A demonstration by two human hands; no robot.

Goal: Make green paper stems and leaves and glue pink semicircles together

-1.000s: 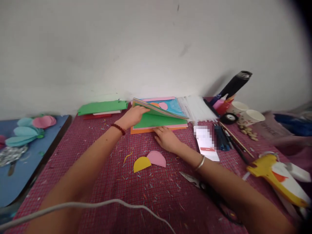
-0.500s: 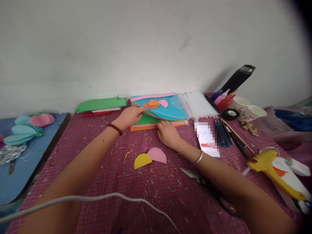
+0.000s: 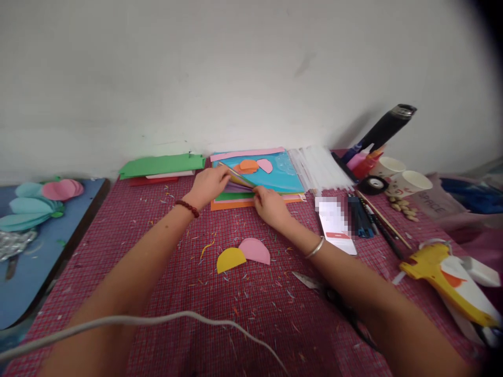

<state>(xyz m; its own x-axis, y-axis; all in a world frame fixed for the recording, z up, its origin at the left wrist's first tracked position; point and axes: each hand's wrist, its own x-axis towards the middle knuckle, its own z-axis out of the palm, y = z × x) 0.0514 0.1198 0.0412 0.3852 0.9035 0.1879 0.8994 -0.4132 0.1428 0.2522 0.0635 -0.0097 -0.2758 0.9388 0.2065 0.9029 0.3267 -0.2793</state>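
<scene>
Head view: left hand (image 3: 208, 184) stretched forward, fingers pinching the raised edge of the stack of coloured paper sheets (image 3: 277, 181) near the pale wall (image 3: 236, 78); right hand (image 3: 271, 208) angled inward, thumb and fingers gripping the same edge. Nearer: yellow paper half-disc (image 3: 231, 261) touching pink paper half-disc (image 3: 254, 251). Black-handled metal scissors (image 3: 308, 281) partly hidden by right forearm (image 3: 349, 277), white cable (image 3: 186, 314) crossing before left forearm (image 3: 133, 272)

Soft, moderate light falls on the wall (image 3: 196, 78), palest low behind the blue sheet (image 3: 271, 183). A faint shadow left of the black bottle (image 3: 393, 125) suggests light from the right. The near worktop (image 3: 275, 303) is dimmer. The phone (image 3: 334, 217) glows, partly pixelated. Edges stretch; the upper right corner blackens.
</scene>
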